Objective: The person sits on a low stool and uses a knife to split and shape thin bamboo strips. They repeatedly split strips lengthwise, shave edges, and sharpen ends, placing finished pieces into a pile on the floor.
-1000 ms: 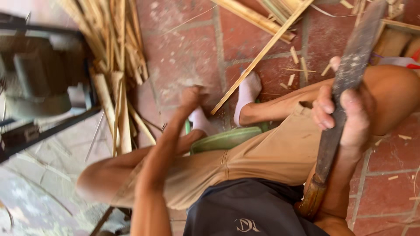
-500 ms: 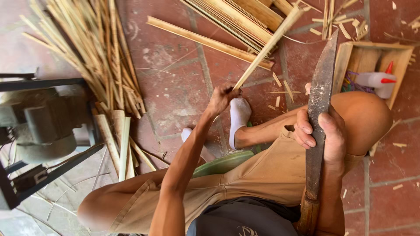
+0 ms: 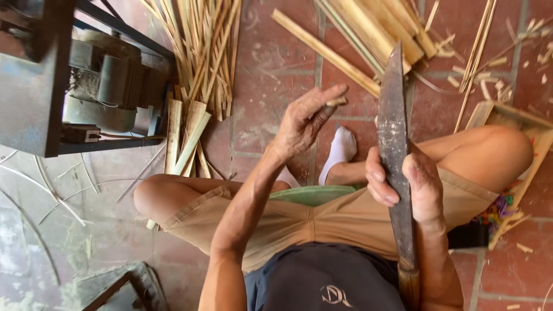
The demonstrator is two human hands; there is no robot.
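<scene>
Your right hand [image 3: 412, 184] gripped the long dark blade [image 3: 394, 144] upright while your left hand [image 3: 305, 118] pinched one short bamboo piece [image 3: 337, 102] aloft; split strips [image 3: 201, 52] lay finished, thicker slats [image 3: 374, 29] waited uncut.

A long dark blade and a small bamboo sliver, both held above the lap.

The blade [image 3: 394, 144] — broad, flat, rust-dark and pitted along its length — is held nearly upright in the view, its blunt tip raised over the brick floor and its wooden handle (only the top of it is seen, at the lower edge) pointing back toward the body; it is gripped around its middle, above the right thigh. The bamboo sliver [image 3: 336, 102] — short, pale and thin — is pinched at the fingertips just left of the blade, apart from it, lying roughly level. Its full length cannot be judged, part of it being hidden by the fingers.
</scene>
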